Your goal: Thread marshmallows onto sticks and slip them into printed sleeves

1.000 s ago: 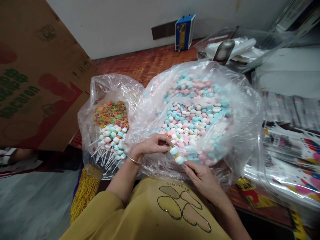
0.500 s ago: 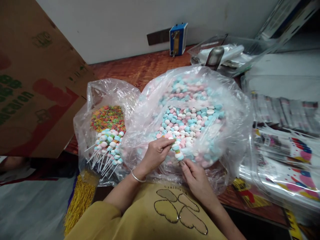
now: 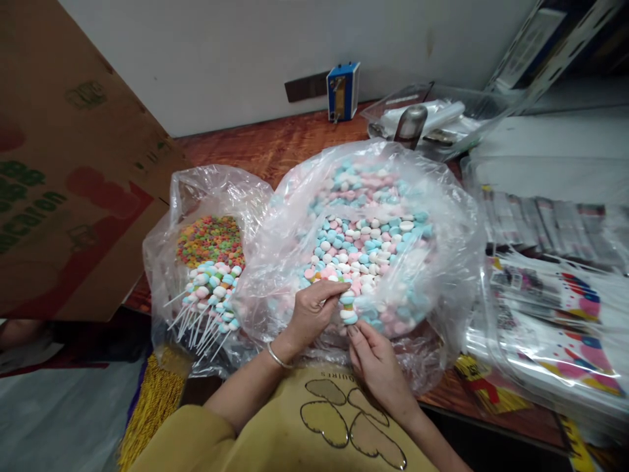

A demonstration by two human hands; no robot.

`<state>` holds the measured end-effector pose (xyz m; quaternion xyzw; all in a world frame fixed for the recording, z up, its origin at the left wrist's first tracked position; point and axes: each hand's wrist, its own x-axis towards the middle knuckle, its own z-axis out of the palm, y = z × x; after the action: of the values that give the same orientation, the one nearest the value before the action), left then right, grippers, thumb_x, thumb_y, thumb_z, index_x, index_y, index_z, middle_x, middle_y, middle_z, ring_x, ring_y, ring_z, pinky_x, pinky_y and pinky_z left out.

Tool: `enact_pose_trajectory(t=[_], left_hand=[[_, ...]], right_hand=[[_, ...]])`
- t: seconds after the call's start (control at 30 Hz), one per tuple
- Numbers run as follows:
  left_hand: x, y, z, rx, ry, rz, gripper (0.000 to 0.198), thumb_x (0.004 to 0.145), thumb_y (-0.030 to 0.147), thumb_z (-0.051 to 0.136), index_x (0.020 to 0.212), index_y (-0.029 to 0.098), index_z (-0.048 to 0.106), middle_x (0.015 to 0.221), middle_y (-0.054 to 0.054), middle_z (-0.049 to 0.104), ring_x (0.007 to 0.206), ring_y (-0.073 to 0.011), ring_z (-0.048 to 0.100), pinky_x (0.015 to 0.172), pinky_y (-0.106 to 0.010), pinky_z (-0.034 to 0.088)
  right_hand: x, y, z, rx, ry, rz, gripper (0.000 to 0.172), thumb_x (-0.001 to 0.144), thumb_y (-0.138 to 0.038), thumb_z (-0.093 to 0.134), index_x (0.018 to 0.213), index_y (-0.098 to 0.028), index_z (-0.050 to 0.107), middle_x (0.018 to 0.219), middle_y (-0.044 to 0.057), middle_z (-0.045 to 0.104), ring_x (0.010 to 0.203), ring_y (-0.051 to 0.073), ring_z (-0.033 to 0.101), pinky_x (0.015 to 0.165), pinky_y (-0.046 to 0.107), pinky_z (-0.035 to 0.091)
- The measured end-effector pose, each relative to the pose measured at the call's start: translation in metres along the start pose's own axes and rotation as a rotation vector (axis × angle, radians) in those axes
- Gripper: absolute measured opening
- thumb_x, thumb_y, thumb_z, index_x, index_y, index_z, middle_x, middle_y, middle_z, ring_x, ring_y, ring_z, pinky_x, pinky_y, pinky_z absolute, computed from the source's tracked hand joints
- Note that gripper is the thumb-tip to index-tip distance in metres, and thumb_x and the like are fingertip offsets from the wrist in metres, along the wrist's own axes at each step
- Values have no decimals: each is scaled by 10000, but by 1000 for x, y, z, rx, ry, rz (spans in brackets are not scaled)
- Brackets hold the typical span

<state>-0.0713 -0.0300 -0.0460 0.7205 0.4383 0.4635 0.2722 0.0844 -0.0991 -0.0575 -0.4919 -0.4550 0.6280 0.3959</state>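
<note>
Your left hand (image 3: 314, 309) is pinched closed on the top of the marshmallow skewer (image 3: 348, 308), at the near edge of the big marshmallow bag (image 3: 442, 216). Your right hand (image 3: 374, 357) clamps the skewer's lower end, fingers together. Left of that bag sits a smaller bag (image 3: 162, 262) of loaded skewers (image 3: 209, 295)

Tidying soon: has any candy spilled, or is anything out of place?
Nothing stands out. The marshmallows sit inside the big bag, finished skewers lie in the smaller bag, and left hand and right hand hold one skewer.
</note>
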Motion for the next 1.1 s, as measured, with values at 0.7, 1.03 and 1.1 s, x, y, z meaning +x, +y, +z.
enact_pose_trajectory(t=[0.7,1.03,1.1], left_hand=[[-10,-2,3,-47,50,-102,255,905,89,608,1059,202,776,1025,-69,797,938,-164,742,839,-292,596],[-14,-7,6,-49,82,-120,274,874,52,625,1043,198,784,1011,-62,800,913,-155,746,825,-281,603],[-14,-9,7,-57,93,-119,276,867,48,633,1042,196,787,1000,-63,800,902,-153,747,816,-272,601]], right_hand=[[-2,11,5,78,72,-1,465,938,-663,527,752,-239,486,539,-86,337,469,106,273,427,237,237],[-1,7,6,46,90,-24,458,949,-636,524,724,-242,461,543,-78,356,477,108,299,442,236,266],[-1,7,6,39,100,-29,455,948,-635,525,734,-237,480,556,-74,369,486,109,313,449,236,272]])
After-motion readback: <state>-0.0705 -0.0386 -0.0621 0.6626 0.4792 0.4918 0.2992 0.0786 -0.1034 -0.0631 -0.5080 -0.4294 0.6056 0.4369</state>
